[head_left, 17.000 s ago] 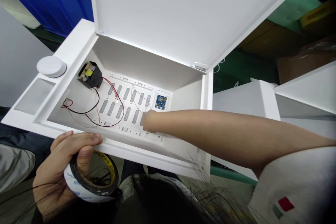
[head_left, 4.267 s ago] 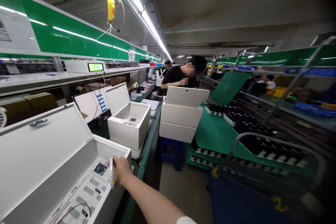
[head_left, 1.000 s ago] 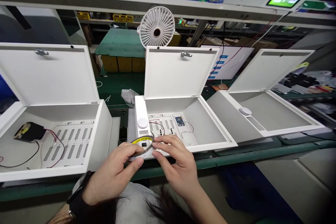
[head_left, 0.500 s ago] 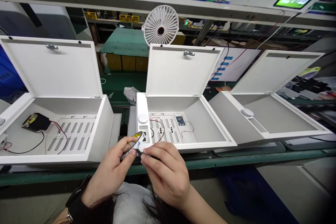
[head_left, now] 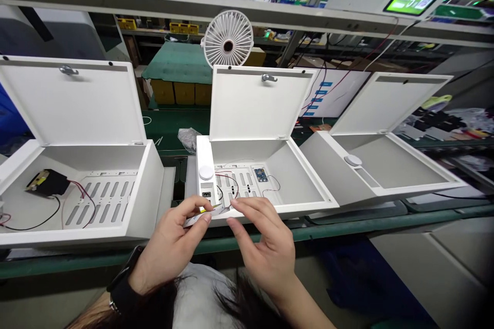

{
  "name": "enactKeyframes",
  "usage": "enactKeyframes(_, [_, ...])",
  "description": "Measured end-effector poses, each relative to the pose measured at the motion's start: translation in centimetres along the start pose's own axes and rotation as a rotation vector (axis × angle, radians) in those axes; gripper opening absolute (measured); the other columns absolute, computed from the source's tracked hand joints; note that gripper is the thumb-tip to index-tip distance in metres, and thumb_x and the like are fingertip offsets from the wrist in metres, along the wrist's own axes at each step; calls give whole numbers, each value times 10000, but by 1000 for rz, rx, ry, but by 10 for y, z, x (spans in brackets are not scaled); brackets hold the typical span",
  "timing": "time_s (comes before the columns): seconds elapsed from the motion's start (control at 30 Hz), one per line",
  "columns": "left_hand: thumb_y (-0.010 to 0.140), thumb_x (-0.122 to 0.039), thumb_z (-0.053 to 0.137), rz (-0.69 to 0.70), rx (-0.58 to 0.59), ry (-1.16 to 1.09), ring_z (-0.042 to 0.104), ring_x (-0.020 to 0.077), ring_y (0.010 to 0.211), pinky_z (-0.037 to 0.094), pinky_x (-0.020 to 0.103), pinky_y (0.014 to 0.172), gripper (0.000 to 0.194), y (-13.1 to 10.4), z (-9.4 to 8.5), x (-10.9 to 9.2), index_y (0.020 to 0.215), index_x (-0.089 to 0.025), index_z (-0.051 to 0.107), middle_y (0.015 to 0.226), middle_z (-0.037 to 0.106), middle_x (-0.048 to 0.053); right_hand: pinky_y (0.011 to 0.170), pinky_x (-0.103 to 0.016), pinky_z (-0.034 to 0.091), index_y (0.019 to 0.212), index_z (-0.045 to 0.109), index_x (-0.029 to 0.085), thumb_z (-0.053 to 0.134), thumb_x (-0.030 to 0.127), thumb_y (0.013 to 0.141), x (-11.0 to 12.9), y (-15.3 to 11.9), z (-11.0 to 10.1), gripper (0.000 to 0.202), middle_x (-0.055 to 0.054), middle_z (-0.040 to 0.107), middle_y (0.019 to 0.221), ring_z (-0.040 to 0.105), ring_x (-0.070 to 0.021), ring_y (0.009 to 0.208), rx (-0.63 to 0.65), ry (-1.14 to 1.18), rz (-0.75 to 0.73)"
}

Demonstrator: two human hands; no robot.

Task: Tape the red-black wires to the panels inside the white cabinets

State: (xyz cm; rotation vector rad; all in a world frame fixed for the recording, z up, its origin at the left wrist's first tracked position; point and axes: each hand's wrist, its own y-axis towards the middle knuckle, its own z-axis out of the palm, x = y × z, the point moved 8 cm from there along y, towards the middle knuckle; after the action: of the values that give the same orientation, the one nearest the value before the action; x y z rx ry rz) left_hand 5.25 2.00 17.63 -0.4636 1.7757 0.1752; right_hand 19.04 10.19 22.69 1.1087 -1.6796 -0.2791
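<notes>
"Head camera: what do the hands have between them?"

"A tape roll (head_left: 218, 211), tilted nearly edge-on, in front of the near corner of the middle white box (head_left: 304, 207). The left hand (head_left: 173, 239) pinches it, thumb on the near side, fingers on the far side."

"And the right hand (head_left: 266, 247)?"

"Thumb apart from the fingers. The fingertips are at the roll's far end, but whether they have hold of a tape edge I cannot tell."

"So where's the risk?"

"The left pinch, I'd say. It takes in one end of the roll only, so a hard pull on the other end could twist it loose."

"Where might it land?"

"Possibly inside the box, on the thin red wire (head_left: 236, 181) or the blue circuit board (head_left: 260, 175). It might also go over the green bench edge (head_left: 347, 229)."

"Anything apart from dropping it?"

"A tape edge picked badly could split, or fold and stick to itself. A loose sticky end swung over the box might catch a wire and tug its connection."

"What about that raised lid (head_left: 260, 105)?"

"It stands open behind the work, and I see no prop. A knock might bring it down, though the hands are in front of the box, clear of its path, as far as I can judge."
</notes>
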Motion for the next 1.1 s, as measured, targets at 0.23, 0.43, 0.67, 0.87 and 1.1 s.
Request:
enactKeyframes(0.23, [941, -328, 480, 36, -48, 102, 586, 124, 909, 423, 231, 823, 155, -3, -4, -3, 931, -236, 605, 931, 657, -34, 816, -397, 492, 1065, 689, 203, 660, 43, 790, 25, 7, 9, 320, -81, 695, 992, 583, -218, 934, 45, -178, -243])
enactKeyframes(0.43, [923, -245, 490, 30, -221, 219, 580, 91, 777, 417, 209, 735, 137, -25, -22, -1, 921, -253, 627, 859, 660, -66, 821, -403, 414, 1081, 685, 155, 601, 75, 843, 40, 0, 49, 265, -75, 711, 954, 551, -223, 907, 224, -290, -441])
enactKeyframes(0.67, [935, -278, 444, -78, -346, 274, 558, 132, 781, 395, 239, 692, 150, -55, -63, 18, 977, -249, 586, 864, 646, -27, 796, -388, 390, 1015, 696, 135, 522, 94, 889, 68, 1, 96, 218, -82, 695, 881, 523, -201, 818, 323, -269, -580])
enactKeyframes(0.87, [934, -289, 423, -101, -358, 187, 448, 123, 640, 351, 245, 614, 139, -61, -117, 37, 913, -244, 554, 737, 565, -35, 784, -399, 397, 1021, 699, 148, 493, 82, 893, 101, 15, 149, 251, -94, 692, 876, 539, -206, 798, 376, -303, -641])
enactKeyframes(1.1, [920, -305, 470, -116, -250, -60, 428, 115, 683, 355, 249, 659, 114, -50, -224, 66, 874, -222, 532, 729, 495, -34, 704, -332, 488, 1071, 694, 224, 587, 173, 885, 101, 80, 236, 221, -55, 710, 908, 612, -185, 810, 417, -25, -178])
